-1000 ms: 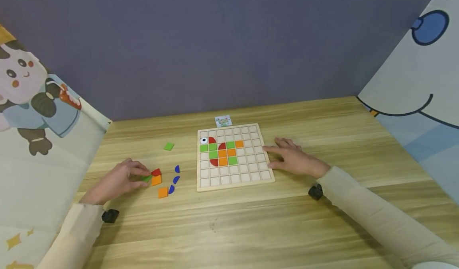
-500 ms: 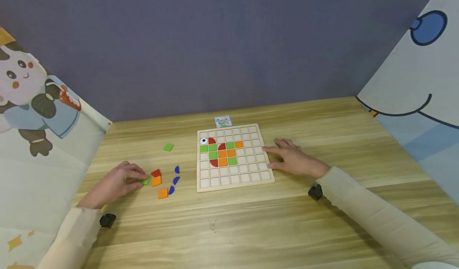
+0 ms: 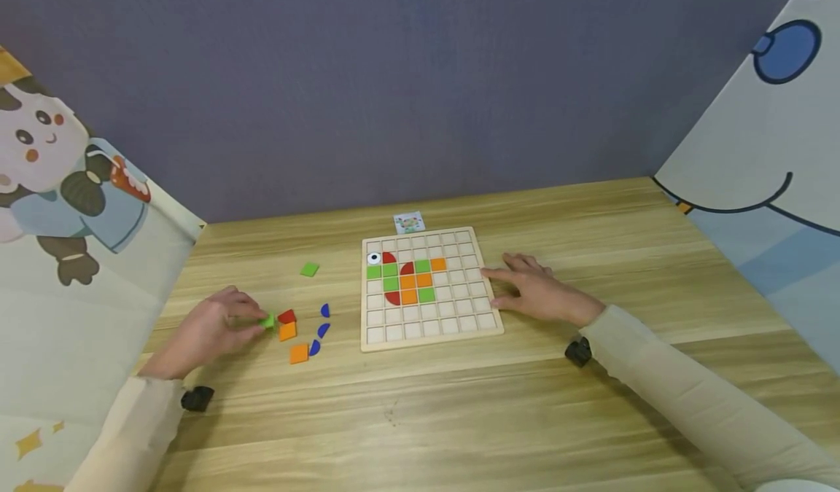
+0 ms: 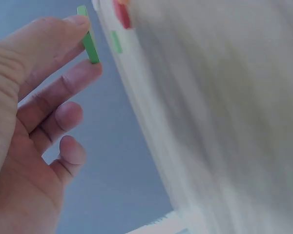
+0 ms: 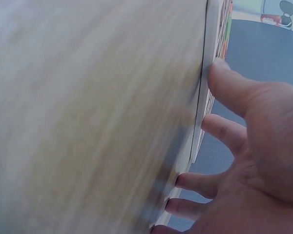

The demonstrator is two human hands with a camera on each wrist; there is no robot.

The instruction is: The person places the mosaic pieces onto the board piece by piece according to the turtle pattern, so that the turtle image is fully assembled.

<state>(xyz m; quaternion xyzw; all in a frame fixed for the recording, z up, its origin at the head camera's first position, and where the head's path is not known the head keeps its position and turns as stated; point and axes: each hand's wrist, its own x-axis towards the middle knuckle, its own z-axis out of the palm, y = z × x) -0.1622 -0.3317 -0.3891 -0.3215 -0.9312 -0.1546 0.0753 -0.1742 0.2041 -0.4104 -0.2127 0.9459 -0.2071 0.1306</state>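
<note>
Between thumb and fingers my left hand [image 3: 215, 327] pinches a green square tile [image 4: 90, 44], seen edge-on in the left wrist view. Just right of that hand lie a red quarter-round tile [image 3: 286, 317] and an orange square tile [image 3: 287, 331]. My right hand [image 3: 539, 289] rests at the right edge of the wooden grid board [image 3: 459, 306], its thumb and index fingertip against the rim and its fingers spread. On the board, green, orange and red tiles and a round eye tile [image 3: 374, 258] fill several cells.
Several blue half-round tiles [image 3: 324, 329] lie between the left hand and the board, near another orange square [image 3: 299, 353]. A lone green square [image 3: 310, 269] lies farther back. Behind the board is a small picture card [image 3: 409, 222]. A dark wall panel [image 3: 420, 91] bounds the table's back.
My left hand has drawn slightly left, away from the red and orange tiles, and the green tile in its fingers is now tilted up. The right hand has stayed in place.
</note>
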